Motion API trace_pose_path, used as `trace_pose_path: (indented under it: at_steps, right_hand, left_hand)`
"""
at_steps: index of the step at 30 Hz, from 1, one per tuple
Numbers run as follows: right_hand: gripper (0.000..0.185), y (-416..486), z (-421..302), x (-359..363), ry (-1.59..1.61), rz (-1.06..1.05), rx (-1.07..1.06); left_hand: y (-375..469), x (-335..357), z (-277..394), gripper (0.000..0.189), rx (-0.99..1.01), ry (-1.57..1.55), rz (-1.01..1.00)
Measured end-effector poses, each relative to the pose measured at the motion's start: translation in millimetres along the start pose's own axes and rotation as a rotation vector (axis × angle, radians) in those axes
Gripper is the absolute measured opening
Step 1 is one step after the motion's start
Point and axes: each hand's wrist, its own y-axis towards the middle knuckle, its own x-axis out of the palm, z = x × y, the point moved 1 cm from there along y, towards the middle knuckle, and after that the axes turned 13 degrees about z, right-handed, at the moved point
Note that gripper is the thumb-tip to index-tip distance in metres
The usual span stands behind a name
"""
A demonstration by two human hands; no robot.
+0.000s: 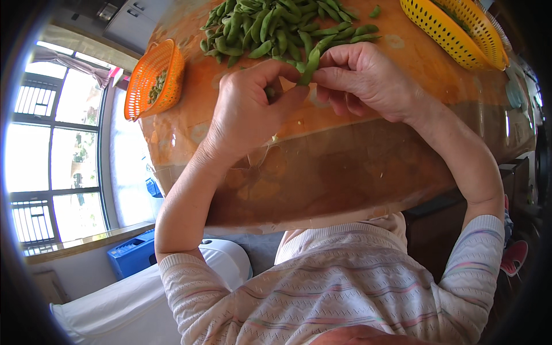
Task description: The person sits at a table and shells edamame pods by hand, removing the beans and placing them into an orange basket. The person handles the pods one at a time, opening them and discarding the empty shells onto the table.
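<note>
My left hand (254, 101) and my right hand (362, 77) meet over the table, both pinching one green bean pod (311, 67) between thumb and fingers. The pod stands nearly upright between the fingertips. Something small and greenish shows in the curl of my left hand; what it is I cannot tell. Just beyond my hands lies a large heap of green bean pods (267, 26). An orange perforated plastic basket (174, 82) at the table's left edge holds shelled beans. At the upper right is a yellow perforated plastic basket (448, 41) with some green contents, partly cut off.
The table (336, 172) has a glossy orange-brown cover with small scraps on it, and its rounded near edge lies close to my body. One loose pod piece (375, 11) rests between the heap and the yellow basket. A blue plastic box (133, 254) stands below the window.
</note>
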Motion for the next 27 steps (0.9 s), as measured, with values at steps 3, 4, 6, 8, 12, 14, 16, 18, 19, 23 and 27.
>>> trace_pose_path:
  at_steps: [3,4,6,8,12,14,16,18,19,23,27]
  right_hand:
    - [0.015,0.5,1.8,0.8,0.065,0.013,0.000]
    - [0.014,0.7,2.2,0.9,0.081,0.019,0.005]
    - [0.014,1.5,3.2,-0.7,0.089,-0.008,-0.028]
    - [0.015,2.6,4.0,-1.9,0.092,-0.036,-0.053]
    - [0.015,3.0,4.2,-2.6,0.105,-0.061,-0.064]
    - [0.014,2.3,4.0,-1.8,0.119,-0.055,-0.064]
    - [0.013,1.5,3.3,-0.6,0.132,-0.044,-0.067]
    - [0.013,2.0,6.4,-0.2,0.137,-0.024,-0.071]
    - [0.013,2.1,7.6,-0.2,0.140,-0.013,-0.073]
    - [0.013,-1.7,7.6,4.3,0.157,0.006,-0.090]
    - [0.014,0.3,7.8,2.8,0.169,0.010,-0.117]
  left_hand:
    - [-3.0,4.1,4.9,0.017,0.179,0.130,0.043]
    - [-3.3,4.9,6.2,0.017,0.257,0.189,0.055]
    - [-4.3,8.1,4.2,0.015,0.467,0.295,0.125]
    - [-6.7,10.0,6.0,0.014,0.561,0.384,0.150]
    - [-11.8,12.7,12.5,0.013,0.541,0.496,0.108]
    - [-12.3,14.8,11.6,0.014,0.549,0.521,0.104]
    - [-12.4,17.1,8.9,0.018,0.565,0.527,0.119]
    - [-12.8,19.5,8.6,0.017,0.555,0.549,0.103]
    - [-12.8,20.3,8.3,0.017,0.551,0.559,0.095]
    - [-11.0,20.2,5.6,0.016,0.566,0.473,0.094]
    - [-8.2,18.7,5.2,0.013,0.571,0.406,0.167]
